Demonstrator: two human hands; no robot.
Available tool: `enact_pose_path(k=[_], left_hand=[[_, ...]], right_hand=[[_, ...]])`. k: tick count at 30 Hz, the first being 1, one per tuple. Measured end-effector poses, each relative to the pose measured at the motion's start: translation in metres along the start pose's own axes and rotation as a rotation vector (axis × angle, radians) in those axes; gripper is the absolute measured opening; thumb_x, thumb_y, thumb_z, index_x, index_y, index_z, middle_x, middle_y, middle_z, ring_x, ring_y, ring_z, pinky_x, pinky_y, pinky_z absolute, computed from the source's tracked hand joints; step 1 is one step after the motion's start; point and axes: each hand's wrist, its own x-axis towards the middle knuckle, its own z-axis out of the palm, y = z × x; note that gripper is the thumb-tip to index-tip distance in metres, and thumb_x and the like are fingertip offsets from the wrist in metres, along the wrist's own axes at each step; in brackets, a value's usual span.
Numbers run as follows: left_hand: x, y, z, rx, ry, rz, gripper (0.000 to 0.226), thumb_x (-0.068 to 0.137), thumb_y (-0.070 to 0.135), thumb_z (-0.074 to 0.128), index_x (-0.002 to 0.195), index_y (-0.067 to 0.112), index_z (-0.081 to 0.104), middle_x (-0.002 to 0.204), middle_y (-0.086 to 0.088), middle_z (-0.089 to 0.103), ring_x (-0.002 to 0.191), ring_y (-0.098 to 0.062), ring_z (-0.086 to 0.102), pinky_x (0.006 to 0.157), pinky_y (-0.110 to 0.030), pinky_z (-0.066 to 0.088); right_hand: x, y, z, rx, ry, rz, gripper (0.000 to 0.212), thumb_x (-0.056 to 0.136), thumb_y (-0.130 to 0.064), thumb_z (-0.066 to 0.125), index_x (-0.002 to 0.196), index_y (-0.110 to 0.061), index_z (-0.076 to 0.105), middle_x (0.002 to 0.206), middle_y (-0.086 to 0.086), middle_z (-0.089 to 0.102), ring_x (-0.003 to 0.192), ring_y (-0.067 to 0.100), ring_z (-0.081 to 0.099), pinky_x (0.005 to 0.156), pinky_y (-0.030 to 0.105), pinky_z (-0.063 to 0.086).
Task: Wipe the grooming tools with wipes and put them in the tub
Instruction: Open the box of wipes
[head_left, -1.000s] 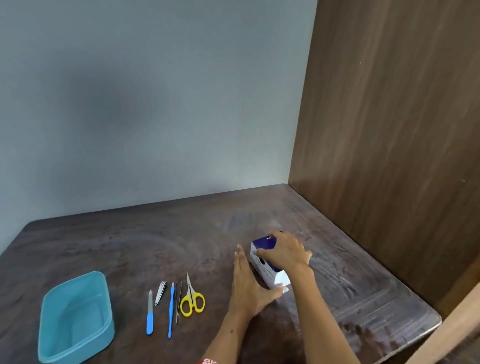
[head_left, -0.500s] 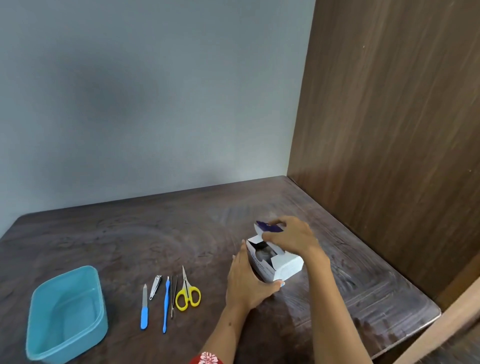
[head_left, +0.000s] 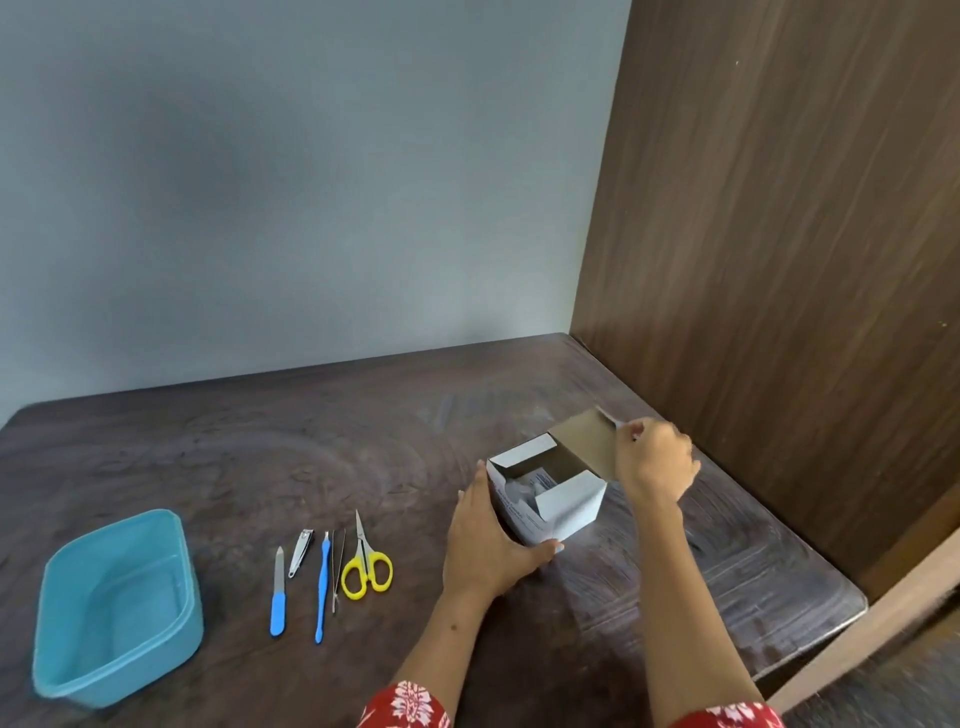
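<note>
A white box of wipes (head_left: 569, 506) stands on the dark wooden table (head_left: 311, 441), its top open with packets showing inside. My left hand (head_left: 491, 545) is pressed against the box's left side, holding it. My right hand (head_left: 654, 460) pinches the box's brown lid flap (head_left: 589, 441), folded back to the right. Left of the box lie a blue-handled nail file (head_left: 278, 592), a nail clipper (head_left: 300, 552), a blue cuticle pusher (head_left: 322, 587), tweezers (head_left: 337, 569) and yellow scissors (head_left: 366, 564). A blue tub (head_left: 117, 608) sits empty at the far left.
A tall brown wooden panel (head_left: 779, 208) rises along the table's right side. A grey wall (head_left: 311, 182) stands behind the table. The table's front right corner (head_left: 852, 603) lies close to my right arm.
The box's lid went from closed under my right hand to pulled fully open and back to the right. My left hand stayed against the box's left side.
</note>
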Motion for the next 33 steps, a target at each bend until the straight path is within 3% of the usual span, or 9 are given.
enact_pose_path(k=[4, 7, 9, 13, 17, 20, 24, 29, 33], left_hand=[[-0.001, -0.001, 0.000, -0.001, 0.001, 0.005, 0.118, 0.039, 0.063, 0.078, 0.140, 0.025, 0.029, 0.138, 0.012, 0.048, 0.128, -0.012, 0.042, 0.107, -0.045, 0.037], [-0.001, -0.001, 0.000, 0.001, 0.000, 0.007, 0.120, 0.040, 0.063, 0.078, 0.141, 0.024, 0.026, 0.141, 0.010, 0.045, 0.129, -0.013, 0.041, 0.108, -0.044, 0.036], [-0.001, -0.001, -0.001, 0.004, -0.002, 0.006, 0.119, 0.040, 0.062, 0.078, 0.141, 0.023, 0.027, 0.140, 0.009, 0.046, 0.128, -0.013, 0.041, 0.108, -0.044, 0.036], [-0.001, 0.000, -0.001, -0.022, 0.000, 0.020, 0.109, 0.042, 0.054, 0.080, 0.136, 0.024, 0.033, 0.132, 0.011, 0.051, 0.123, -0.012, 0.045, 0.105, -0.046, 0.038], [-0.001, 0.002, -0.001, -0.026, -0.012, 0.013, 0.113, 0.044, 0.049, 0.080, 0.140, 0.019, 0.029, 0.137, 0.007, 0.049, 0.127, -0.014, 0.042, 0.107, -0.045, 0.035], [-0.003, 0.003, -0.001, -0.047, -0.027, -0.002, 0.117, 0.047, 0.050, 0.078, 0.144, 0.017, 0.022, 0.142, 0.006, 0.044, 0.132, -0.013, 0.039, 0.110, -0.044, 0.034], [-0.004, 0.004, -0.002, -0.039, -0.041, -0.013, 0.124, 0.048, 0.054, 0.075, 0.148, 0.017, 0.011, 0.146, 0.006, 0.039, 0.136, -0.012, 0.033, 0.113, -0.043, 0.030], [-0.003, 0.005, -0.001, -0.007, -0.050, -0.014, 0.122, 0.048, 0.056, 0.072, 0.147, 0.016, 0.013, 0.143, 0.000, 0.043, 0.132, -0.016, 0.040, 0.109, -0.044, 0.035], [-0.004, 0.006, -0.001, -0.016, -0.043, -0.005, 0.118, 0.049, 0.052, 0.074, 0.146, 0.014, 0.017, 0.140, -0.002, 0.046, 0.129, -0.017, 0.043, 0.109, -0.044, 0.035]], right_hand=[[-0.005, 0.012, 0.007, -0.025, -0.341, 0.119, 0.026, 0.091, -0.027, 0.057, 0.109, -0.012, 0.068, 0.108, 0.015, 0.067, 0.100, 0.036, 0.060, 0.087, 0.044, 0.050], [-0.007, 0.007, 0.002, -0.054, -0.404, 0.131, 0.027, 0.089, -0.026, 0.057, 0.108, -0.010, 0.067, 0.104, 0.015, 0.066, 0.095, 0.035, 0.060, 0.082, 0.043, 0.052], [-0.008, -0.001, -0.003, -0.079, -0.311, 0.082, 0.027, 0.087, -0.023, 0.060, 0.111, -0.012, 0.066, 0.107, 0.015, 0.066, 0.099, 0.035, 0.059, 0.085, 0.044, 0.051], [-0.022, -0.026, -0.009, -0.098, 0.103, -0.253, 0.036, 0.077, -0.009, 0.069, 0.112, -0.014, 0.068, 0.116, 0.011, 0.065, 0.110, 0.034, 0.049, 0.091, 0.042, 0.038], [-0.047, -0.052, -0.009, -0.160, 0.249, -0.435, 0.024, 0.075, -0.005, 0.070, 0.095, -0.018, 0.074, 0.115, 0.005, 0.064, 0.108, 0.030, 0.046, 0.087, 0.040, 0.031], [-0.057, -0.059, -0.001, -0.216, -0.029, -0.437, 0.020, 0.084, -0.005, 0.059, 0.094, -0.016, 0.073, 0.101, 0.008, 0.067, 0.099, 0.029, 0.056, 0.081, 0.034, 0.038], [-0.060, -0.058, 0.009, -0.379, -0.351, -0.364, 0.021, 0.085, -0.010, 0.060, 0.105, -0.010, 0.065, 0.105, 0.013, 0.064, 0.100, 0.032, 0.059, 0.075, 0.032, 0.046], [-0.063, -0.054, 0.018, -0.439, -0.468, -0.341, 0.021, 0.082, -0.018, 0.065, 0.102, -0.011, 0.064, 0.103, 0.011, 0.065, 0.097, 0.033, 0.059, 0.074, 0.031, 0.042], [-0.066, -0.052, 0.019, -0.370, -0.412, -0.323, 0.017, 0.083, -0.013, 0.057, 0.098, -0.007, 0.064, 0.098, 0.012, 0.065, 0.094, 0.034, 0.060, 0.076, 0.031, 0.041]])
